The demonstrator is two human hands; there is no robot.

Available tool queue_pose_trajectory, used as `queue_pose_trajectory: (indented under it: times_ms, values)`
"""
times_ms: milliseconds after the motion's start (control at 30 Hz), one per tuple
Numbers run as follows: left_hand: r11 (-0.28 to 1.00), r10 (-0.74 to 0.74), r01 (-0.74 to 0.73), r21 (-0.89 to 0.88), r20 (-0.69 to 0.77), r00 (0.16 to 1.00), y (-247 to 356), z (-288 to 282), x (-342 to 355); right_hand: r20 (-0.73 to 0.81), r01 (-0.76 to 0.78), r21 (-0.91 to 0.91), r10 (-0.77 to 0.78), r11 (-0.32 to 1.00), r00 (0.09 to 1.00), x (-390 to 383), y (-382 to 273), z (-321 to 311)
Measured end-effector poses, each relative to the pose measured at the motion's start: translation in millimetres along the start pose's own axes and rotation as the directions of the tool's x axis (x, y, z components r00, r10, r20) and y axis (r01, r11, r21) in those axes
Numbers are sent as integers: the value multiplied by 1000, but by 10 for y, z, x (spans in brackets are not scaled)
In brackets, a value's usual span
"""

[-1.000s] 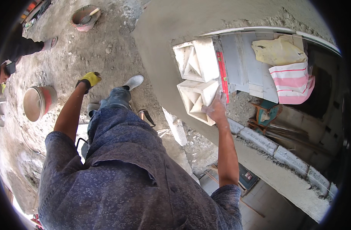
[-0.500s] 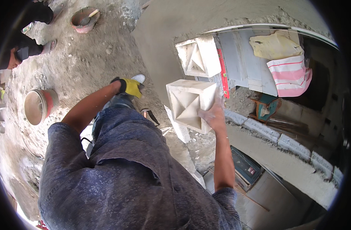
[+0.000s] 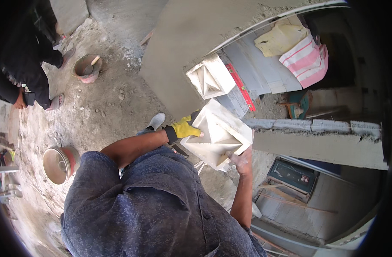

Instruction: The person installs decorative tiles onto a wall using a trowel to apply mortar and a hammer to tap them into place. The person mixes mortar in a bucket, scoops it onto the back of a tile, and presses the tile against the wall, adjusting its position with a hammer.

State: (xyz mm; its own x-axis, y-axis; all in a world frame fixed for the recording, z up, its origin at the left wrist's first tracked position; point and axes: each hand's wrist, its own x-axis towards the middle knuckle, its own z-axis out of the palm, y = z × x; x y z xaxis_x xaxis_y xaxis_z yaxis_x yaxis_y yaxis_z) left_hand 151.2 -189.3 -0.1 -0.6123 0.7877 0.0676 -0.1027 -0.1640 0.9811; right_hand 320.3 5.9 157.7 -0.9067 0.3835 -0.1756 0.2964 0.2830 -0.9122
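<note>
My left hand (image 3: 184, 127), in a yellow and black glove, is closed on the upper left side of a white square block with a sunken triangular pattern (image 3: 217, 132). My bare, dusty right hand (image 3: 238, 159) grips the same block at its lower right. The block is held up off the grey cement ledge (image 3: 161, 83). A second white patterned block (image 3: 211, 76) stands on that ledge above it, beside a red spirit level (image 3: 241, 88).
A person in dark clothes (image 3: 37, 68) holding a phone stands at left. A mortar tub with trowel (image 3: 86, 70) and a bucket (image 3: 56, 165) sit on the rough floor. Yellow (image 3: 277, 38) and pink-striped sacks (image 3: 303, 64) lie beyond the level. A narrow wall (image 3: 311, 141) runs right.
My left hand has come across and taken hold of the lower block, which has been lifted out of the row and moved down toward my body and turned. The view has swung.
</note>
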Motion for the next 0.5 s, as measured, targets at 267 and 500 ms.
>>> queue_pose_trajectory:
  times_ms: [267, 500]
  values:
    - [975, 105, -88, -205, 74, 992, 578, 20, 237, -31, 110, -424, -136, 899, 990, -329, -1074, -680]
    - [939, 341, -340, 49, 1, 940, 882, 184, 496, 389, 350, -838, 10, 419, 921, 431, -2125, -402]
